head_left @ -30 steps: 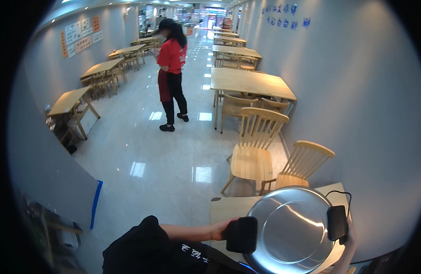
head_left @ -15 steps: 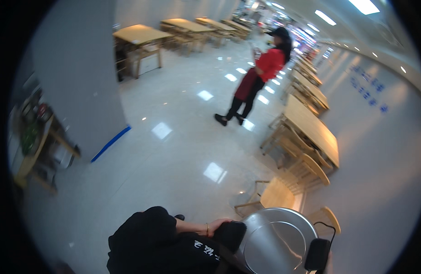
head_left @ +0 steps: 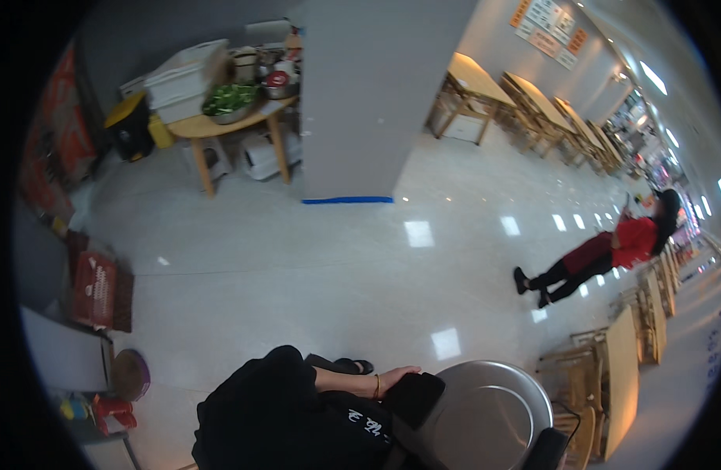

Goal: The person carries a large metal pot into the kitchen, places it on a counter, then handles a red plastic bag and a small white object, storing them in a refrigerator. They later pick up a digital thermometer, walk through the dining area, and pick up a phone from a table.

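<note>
A large round stainless-steel basin [head_left: 482,415] is held in front of my body at the lower edge, and a ring shows on its shiny surface. My left hand [head_left: 393,377] is at its left side, wearing a gold-coloured bracelet; a black box-shaped device [head_left: 415,398] hides most of the fingers, which seem closed on the rim. At the basin's right side is a second black device [head_left: 545,450] with a thin cable. My right hand is hidden there, so its fingers cannot be seen.
A grey pillar [head_left: 360,117] with blue tape at its base stands ahead. Left of it, a wooden table [head_left: 192,127] bears leafy greens and white bins. A red crate [head_left: 94,290] sits far left. At right stand a person in red [head_left: 634,241] and wooden tables [head_left: 623,368].
My view has swung left: the pillar, the person and the tables have shifted right, and the crate and greens table have come into view. The basin stays in front of me.
</note>
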`<state>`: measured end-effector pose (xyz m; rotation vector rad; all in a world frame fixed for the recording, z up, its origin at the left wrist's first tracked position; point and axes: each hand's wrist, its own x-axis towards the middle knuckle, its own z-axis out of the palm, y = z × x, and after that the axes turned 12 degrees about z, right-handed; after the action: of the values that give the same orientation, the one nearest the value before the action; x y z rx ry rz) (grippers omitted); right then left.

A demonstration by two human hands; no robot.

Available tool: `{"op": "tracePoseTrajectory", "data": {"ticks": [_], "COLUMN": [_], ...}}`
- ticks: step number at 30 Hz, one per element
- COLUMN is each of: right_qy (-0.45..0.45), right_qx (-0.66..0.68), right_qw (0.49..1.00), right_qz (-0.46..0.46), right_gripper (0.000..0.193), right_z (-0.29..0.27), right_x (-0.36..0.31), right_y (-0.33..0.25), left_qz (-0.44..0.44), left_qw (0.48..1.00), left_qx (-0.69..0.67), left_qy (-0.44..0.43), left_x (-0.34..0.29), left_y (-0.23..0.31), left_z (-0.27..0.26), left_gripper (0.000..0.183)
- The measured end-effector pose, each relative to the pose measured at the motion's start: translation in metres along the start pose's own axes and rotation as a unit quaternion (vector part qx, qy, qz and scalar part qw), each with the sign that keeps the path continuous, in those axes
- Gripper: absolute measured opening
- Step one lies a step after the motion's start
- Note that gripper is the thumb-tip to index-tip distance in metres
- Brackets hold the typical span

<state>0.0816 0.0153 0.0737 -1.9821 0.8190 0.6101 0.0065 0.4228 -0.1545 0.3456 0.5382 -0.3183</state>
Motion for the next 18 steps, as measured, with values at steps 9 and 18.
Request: {"op": "tracePoseTrajectory", "data": {"ticks": [9, 18], "right_qy": [-0.164, -0.3], "right_qx": [-0.023, -0.044], "right_qw": [0.976, 0.922], "right_qz": [-0.144, -0.241], "right_gripper": [0.053, 0.049], "right_z": [0.107, 0.295], "right_x": [0.076, 0.026], "right_y": [-0.095, -0.186], "left_qz": [0.206, 0.37], "left_qw": [0.972, 0.917], "left_qx": [-0.103, -0.126], "left_qy": [0.049, 0.082], "left_x": [-0.071, -0.174], "left_y": [0.027, 0.102], "left_z": [-0.061, -0.149], "left_gripper": [0.04, 0.047]}}
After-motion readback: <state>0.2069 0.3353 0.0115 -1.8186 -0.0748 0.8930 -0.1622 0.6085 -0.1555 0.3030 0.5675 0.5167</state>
